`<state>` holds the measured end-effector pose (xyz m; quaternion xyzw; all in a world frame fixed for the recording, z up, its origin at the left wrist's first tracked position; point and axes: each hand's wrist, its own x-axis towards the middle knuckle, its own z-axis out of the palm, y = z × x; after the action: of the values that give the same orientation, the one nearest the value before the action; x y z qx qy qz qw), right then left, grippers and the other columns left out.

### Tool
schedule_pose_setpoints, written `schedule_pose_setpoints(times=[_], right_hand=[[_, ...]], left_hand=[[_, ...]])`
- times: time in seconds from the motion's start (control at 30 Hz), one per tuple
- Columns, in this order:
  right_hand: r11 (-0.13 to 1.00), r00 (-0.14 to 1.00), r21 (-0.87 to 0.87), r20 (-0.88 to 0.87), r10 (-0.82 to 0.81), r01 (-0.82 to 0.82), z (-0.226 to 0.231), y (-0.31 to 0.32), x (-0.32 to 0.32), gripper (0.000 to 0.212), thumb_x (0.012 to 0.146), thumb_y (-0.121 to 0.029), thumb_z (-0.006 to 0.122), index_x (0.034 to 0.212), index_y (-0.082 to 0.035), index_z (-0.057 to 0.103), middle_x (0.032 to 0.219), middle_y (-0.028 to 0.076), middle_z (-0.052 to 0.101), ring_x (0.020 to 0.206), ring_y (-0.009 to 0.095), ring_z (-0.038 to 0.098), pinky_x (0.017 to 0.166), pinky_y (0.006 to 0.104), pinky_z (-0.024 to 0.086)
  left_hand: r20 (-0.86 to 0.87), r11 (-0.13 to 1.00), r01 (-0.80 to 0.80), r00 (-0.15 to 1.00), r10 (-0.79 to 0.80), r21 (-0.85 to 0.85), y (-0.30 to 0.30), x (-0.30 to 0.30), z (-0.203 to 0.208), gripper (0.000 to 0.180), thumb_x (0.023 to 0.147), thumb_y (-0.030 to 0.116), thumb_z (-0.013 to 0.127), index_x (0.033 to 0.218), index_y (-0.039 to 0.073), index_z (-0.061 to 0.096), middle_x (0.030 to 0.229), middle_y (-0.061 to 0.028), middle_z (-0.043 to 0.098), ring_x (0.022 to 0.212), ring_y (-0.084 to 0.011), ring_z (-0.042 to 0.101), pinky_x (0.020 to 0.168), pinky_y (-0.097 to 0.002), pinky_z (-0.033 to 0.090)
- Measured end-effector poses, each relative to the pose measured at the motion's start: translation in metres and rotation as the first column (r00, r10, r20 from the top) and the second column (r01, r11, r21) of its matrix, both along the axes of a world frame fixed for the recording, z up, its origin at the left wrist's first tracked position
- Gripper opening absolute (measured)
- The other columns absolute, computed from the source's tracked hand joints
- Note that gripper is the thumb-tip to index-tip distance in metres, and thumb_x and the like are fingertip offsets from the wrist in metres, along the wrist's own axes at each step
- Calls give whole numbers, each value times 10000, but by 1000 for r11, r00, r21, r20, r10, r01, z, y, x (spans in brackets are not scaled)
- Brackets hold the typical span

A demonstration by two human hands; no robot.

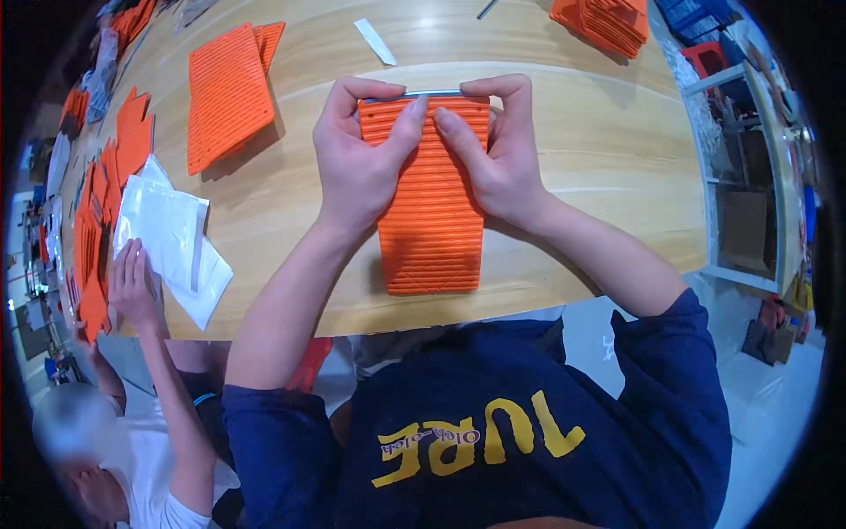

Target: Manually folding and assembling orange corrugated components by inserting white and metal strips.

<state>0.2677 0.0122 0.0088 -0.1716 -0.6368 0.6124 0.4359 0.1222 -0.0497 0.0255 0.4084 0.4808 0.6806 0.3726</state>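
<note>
Left hand: the person's left hand (366, 159), curled about the far left corner of the panel, thumb flat on the ribs, index finger bent over the far edge; pinching.
Right hand: the person's right hand (498, 159), the mirror of it at the far right corner, thumb tip near the other thumb; pinching.
Panel in hand: one orange ribbed panel (432, 247), tapering toward the person, small hole at the far left corner; between both hands, over the table near its front edge. Contact of its near end with the table: cannot be told.
Edge strip: one slim grey strip (432, 93), along the panel's far edge, an index fingertip at each end.
Progress, judged: strip and panel brought together at the edge; whether the strip is fully seated cannot be told, and both hands have yet to let go.
Table: pale wood-grain table (608, 167).
Left pile: ribbed orange panels (229, 97), overlapping, well apart from the hands.
Far right pile: stacked orange panels (604, 26).
Loose item: narrow white strip (376, 41), beyond the left hand.
Packaging: white plastic bags (163, 216), overlapping; a co-worker's hand (132, 286) at the near side.
Right flank: pale-framed shelf unit (712, 216), beside the table.
</note>
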Motion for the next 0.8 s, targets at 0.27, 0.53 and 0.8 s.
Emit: schedule_pose_setpoints(times=[0.27, 0.53, 0.8], right_hand=[[999, 1000, 32, -4, -9, 9, -3, 2, 3, 291, 1005, -13, 567, 1178, -16, 334, 881, 144, 619, 702, 162, 658, 562, 239, 521], [998, 999, -48, -13, 40, -40, -1, -1, 0, 320, 988, -12, 607, 1187, -27, 357, 903, 166, 655, 684, 163, 667, 538, 237, 529], [987, 999, -159, 40, -29, 35, -3, 8, -3, 295, 1001, -12, 594, 1217, -45, 395, 924, 179, 679, 726, 159, 675, 587, 237, 545]], left_hand=[[26, 1000, 26, 999, -27, 16, 1, 0, -4, 193, 916, 14, 688, 1046, 13, 545, 881, -78, 628, 713, -87, 594, 643, -198, 500], [-67, 1000, -27, 997, 26, -13, 3, -7, -13, 214, 882, 26, 713, 1027, 9, 557, 902, -98, 638, 721, -123, 611, 675, -238, 524], [-88, 993, 56, 995, -48, 100, 15, -12, -23, 217, 907, 25, 699, 1072, 10, 559, 912, -99, 665, 721, -129, 626, 655, -228, 531]])
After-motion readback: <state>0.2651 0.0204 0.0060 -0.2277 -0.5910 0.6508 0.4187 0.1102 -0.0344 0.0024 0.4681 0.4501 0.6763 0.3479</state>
